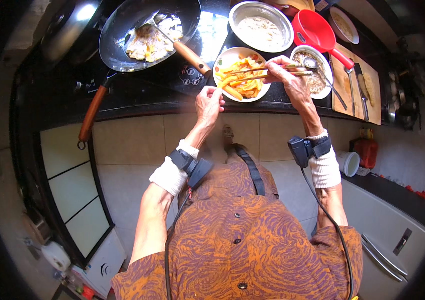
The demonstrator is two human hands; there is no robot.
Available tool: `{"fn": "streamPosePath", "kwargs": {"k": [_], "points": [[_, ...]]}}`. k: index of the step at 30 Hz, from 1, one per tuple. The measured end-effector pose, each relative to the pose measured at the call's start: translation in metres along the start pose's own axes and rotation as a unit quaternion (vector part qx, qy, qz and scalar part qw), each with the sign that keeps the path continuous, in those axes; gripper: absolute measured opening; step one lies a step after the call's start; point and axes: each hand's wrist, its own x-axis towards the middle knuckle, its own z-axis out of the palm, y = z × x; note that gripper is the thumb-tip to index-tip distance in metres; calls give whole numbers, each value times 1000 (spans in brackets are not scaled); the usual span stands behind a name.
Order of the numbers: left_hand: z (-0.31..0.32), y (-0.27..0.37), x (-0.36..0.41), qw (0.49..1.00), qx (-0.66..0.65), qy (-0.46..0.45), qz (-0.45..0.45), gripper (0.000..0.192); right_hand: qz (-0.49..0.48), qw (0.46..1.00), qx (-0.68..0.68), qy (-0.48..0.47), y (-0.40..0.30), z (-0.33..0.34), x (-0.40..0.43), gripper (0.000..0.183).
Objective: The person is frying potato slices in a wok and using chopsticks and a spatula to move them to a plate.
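Note:
My right hand (pixel 289 80) holds a pair of chopsticks (pixel 250 73), their tips over a plate (pixel 263 91) of orange strips of food (pixel 248 86). At the plate's near left rim, the fingertips of my left hand (pixel 209 105) pinch the end of one orange strip (pixel 228 81) that reaches over the rim. Right of the plate, partly behind my right hand, stands a white bowl (pixel 328 90) of brownish minced food with a metal spoon (pixel 326 78) in it. A metal basin (pixel 235 18) with pale, wet contents stands behind the plate.
At the left, a wok (pixel 115 45) holds yellowish food and a wooden-handled spatula (pixel 190 56); its own handle (pixel 94 110) juts past the counter edge. Behind the white bowl is a red ladle-shaped scoop (pixel 313 32). A cutting board (pixel 373 82) bears a knife (pixel 362 95) at the right.

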Motion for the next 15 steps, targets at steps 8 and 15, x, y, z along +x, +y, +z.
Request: {"fn": "streamPosePath", "kwargs": {"k": [8, 15], "points": [[-2, 21, -7, 998, -36, -36, 36, 20, 13, 994, 110, 7, 19, 2, -3, 21], [-6, 24, 2, 997, -60, -42, -36, 26, -1, 997, 78, 15, -2, -8, 2, 24]]}}
